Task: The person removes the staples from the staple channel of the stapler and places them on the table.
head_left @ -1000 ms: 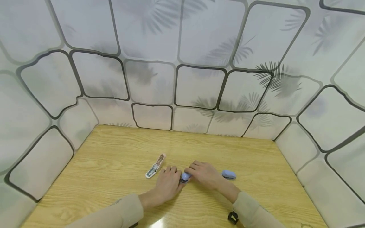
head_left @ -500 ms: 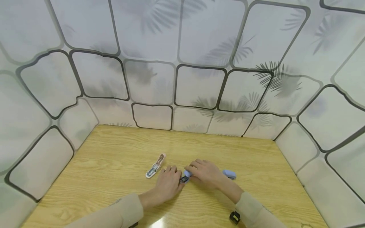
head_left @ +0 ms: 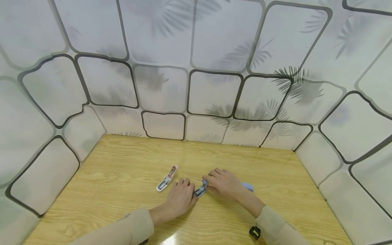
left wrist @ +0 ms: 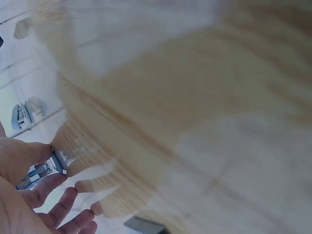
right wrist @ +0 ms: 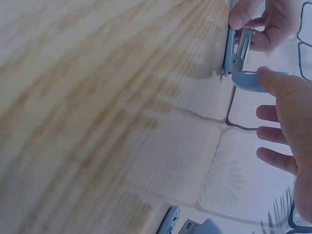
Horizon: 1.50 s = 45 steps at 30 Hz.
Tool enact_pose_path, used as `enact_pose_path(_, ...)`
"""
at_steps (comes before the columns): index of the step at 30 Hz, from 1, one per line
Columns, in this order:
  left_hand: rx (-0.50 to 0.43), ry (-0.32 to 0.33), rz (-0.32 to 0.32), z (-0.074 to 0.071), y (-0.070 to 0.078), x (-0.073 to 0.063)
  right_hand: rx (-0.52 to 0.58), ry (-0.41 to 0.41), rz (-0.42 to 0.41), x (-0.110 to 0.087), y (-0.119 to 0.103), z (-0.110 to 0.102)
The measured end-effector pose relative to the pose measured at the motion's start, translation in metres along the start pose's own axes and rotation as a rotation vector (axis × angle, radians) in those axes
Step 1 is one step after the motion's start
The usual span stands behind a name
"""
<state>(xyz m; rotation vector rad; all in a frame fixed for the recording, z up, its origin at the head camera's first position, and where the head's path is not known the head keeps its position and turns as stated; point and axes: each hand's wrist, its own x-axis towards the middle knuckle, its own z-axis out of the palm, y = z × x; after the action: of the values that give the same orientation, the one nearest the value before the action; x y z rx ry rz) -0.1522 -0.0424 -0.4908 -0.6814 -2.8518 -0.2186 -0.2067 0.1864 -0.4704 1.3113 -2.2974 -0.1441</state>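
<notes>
A small blue stapler point(head_left: 200, 189) stands at mid-table between both hands, its top cover swung up and its metal staple channel exposed. My left hand point(head_left: 180, 194) pinches the channel-and-base end between thumb and forefinger. The blue cover point(right wrist: 248, 81) is pinched by my right hand point(head_left: 225, 185), whose thumb lies on it in the right wrist view while its other fingers are apart. Left of the left hand lies a second stapler point(head_left: 166, 178), white and pinkish, folded wide open on the wood.
Another blue stapler point(head_left: 247, 186) lies beyond the right wrist, partly hidden by it. A black object with a yellow mark point(head_left: 255, 232) sits by the right sleeve. Patterned panels point(head_left: 214, 92) rise around the wooden tabletop point(head_left: 128, 160) at the back and sides.
My right hand has moved right and slightly away, swinging the stapler's cover up and back, so the metal channel shows more. The left hand has stayed in place.
</notes>
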Motion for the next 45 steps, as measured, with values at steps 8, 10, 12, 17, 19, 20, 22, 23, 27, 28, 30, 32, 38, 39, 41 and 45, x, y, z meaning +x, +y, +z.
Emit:
enact_pose_path(8, 0.012, 0.008, 0.021, -0.001, -0.001, -0.001, -0.073, -0.012, 0.012, -0.002, 0.011, -0.001)
enact_pose_path(10, 0.012, 0.018, 0.033, 0.000, -0.002, -0.001, -0.088, -0.024, 0.019, -0.003, 0.014, -0.002)
enact_pose_path(12, 0.009, 0.023, 0.041, 0.000, -0.003, -0.001, -0.100, -0.029, 0.020, -0.003, 0.017, -0.002)
enact_pose_path(17, -0.023, 0.017, 0.044, 0.001, -0.004, -0.001, -0.097, -0.017, 0.004, -0.003, 0.024, 0.000)
enact_pose_path(19, -0.034, 0.014, 0.044, 0.001, -0.004, -0.001, -0.099, -0.014, -0.001, -0.002, 0.025, 0.000)
enact_pose_path(20, -0.036, 0.014, 0.047, 0.001, -0.004, -0.001, -0.101, -0.016, -0.002, -0.001, 0.026, 0.001)
enact_pose_path(22, -0.037, 0.014, 0.050, 0.001, -0.004, -0.001, -0.106, -0.025, 0.000, 0.000, 0.027, 0.001)
enact_pose_path(23, -0.038, 0.013, 0.050, 0.001, -0.004, -0.002, -0.108, -0.031, 0.001, 0.001, 0.027, 0.002)
enact_pose_path(27, -0.043, 0.009, 0.046, 0.001, -0.004, -0.002, -0.102, -0.065, 0.017, 0.002, 0.030, 0.005)
enact_pose_path(28, -0.044, 0.007, 0.044, 0.002, -0.004, -0.002, -0.097, -0.066, 0.021, 0.002, 0.031, 0.006)
enact_pose_path(30, -0.048, 0.006, 0.038, 0.002, -0.004, -0.002, -0.084, -0.067, 0.027, 0.001, 0.032, 0.010)
enact_pose_path(32, -0.051, 0.006, 0.033, 0.002, -0.004, -0.002, -0.074, -0.060, 0.028, -0.001, 0.034, 0.013)
enact_pose_path(38, -0.066, 0.006, 0.017, 0.003, -0.002, -0.002, -0.062, -0.072, 0.035, -0.004, 0.035, 0.017)
enact_pose_path(39, -0.069, 0.006, 0.015, 0.003, -0.002, -0.002, -0.057, -0.076, 0.040, -0.004, 0.035, 0.017)
enact_pose_path(41, -0.073, 0.007, 0.011, 0.003, -0.003, -0.001, -0.035, -0.078, 0.058, -0.004, 0.034, 0.016)
enact_pose_path(45, -0.072, 0.006, 0.009, 0.004, -0.003, -0.001, 0.045, -0.067, 0.124, -0.005, 0.032, 0.010)
